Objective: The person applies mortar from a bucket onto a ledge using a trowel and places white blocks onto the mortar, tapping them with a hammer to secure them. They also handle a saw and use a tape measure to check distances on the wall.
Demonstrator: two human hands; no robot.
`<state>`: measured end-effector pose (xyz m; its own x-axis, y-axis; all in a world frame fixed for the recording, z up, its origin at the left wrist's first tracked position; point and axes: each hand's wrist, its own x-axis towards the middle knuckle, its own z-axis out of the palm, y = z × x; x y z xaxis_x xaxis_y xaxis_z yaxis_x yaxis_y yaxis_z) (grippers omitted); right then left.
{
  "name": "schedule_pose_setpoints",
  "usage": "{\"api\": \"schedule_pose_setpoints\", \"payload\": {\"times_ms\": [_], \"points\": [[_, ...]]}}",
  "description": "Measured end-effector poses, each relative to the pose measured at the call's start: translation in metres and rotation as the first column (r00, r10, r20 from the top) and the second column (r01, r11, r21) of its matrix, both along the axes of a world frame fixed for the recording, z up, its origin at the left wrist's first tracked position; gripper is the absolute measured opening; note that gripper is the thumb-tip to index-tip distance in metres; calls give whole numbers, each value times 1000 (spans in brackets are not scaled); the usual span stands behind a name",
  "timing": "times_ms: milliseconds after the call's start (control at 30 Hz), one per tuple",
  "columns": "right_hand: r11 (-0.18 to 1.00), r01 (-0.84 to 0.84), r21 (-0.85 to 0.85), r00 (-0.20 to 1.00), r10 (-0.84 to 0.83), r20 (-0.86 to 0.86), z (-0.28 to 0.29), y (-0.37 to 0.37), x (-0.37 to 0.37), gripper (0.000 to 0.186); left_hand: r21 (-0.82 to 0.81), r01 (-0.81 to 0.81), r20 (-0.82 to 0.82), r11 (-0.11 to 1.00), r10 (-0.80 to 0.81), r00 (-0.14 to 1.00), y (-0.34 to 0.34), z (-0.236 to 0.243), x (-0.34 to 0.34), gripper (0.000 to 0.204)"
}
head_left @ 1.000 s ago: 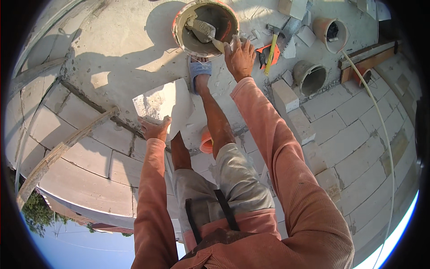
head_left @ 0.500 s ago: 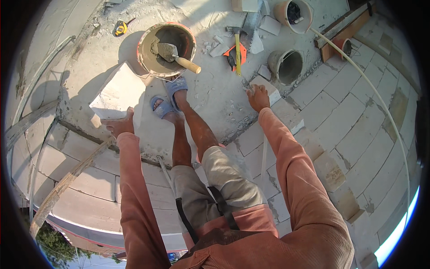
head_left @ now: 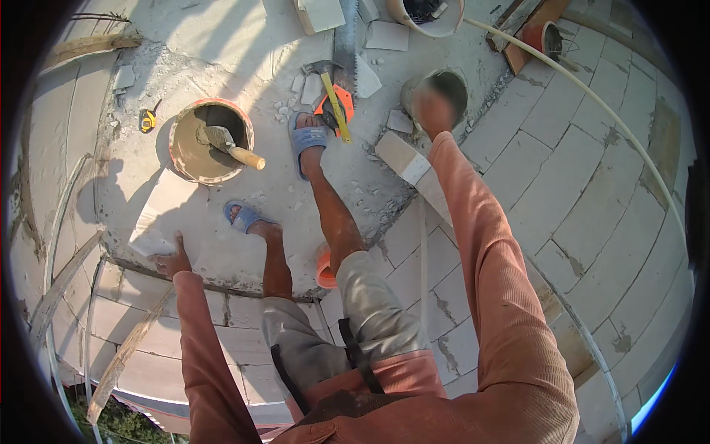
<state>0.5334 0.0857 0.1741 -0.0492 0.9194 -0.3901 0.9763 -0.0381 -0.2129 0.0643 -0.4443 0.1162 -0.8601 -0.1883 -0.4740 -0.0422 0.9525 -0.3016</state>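
My left hand [head_left: 174,259] grips the near edge of a white lightweight block [head_left: 168,211], its thumb up along the block's face. The block stands on the concrete floor at the left, close to a mortar bucket [head_left: 174,152] in which a wooden-handled trowel [head_left: 235,152] rests. My right hand [head_left: 433,109] reaches out over the mouth of a grey bucket [head_left: 409,96]; motion smears its fingers, so I cannot make out whether it holds anything. Just below that wrist, a cut block piece [head_left: 399,153] lies along the wall edge.
A hammer [head_left: 336,100] lies across an orange-and-black tool [head_left: 346,103], with a handsaw [head_left: 345,48] beyond. A tape measure [head_left: 149,118] lies far left. Another bucket [head_left: 425,28] stands at the back. Block walls [head_left: 547,163] enclose the right; wooden poles [head_left: 129,355] slant at the left.
My right hand has moved from the block piece on the wall edge to the grey bucket. My right foot has stepped forward beside the hammer. The left hand stays on its block; the view has shifted.
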Motion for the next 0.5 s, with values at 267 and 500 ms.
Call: {"api": "schedule_pose_setpoints", "payload": {"times_ms": [267, 500], "points": [[978, -206, -17, 975, 206, 82, -159, 244, 76, 31, -209, 62, -110, 976, -87, 990, -69, -50, -33, 143], [382, -910, -159, 263, 831, 490, -269, 309, 88, 22, -163, 81, 32, 983, -76, 997, -60, -22, -39, 146]]}}
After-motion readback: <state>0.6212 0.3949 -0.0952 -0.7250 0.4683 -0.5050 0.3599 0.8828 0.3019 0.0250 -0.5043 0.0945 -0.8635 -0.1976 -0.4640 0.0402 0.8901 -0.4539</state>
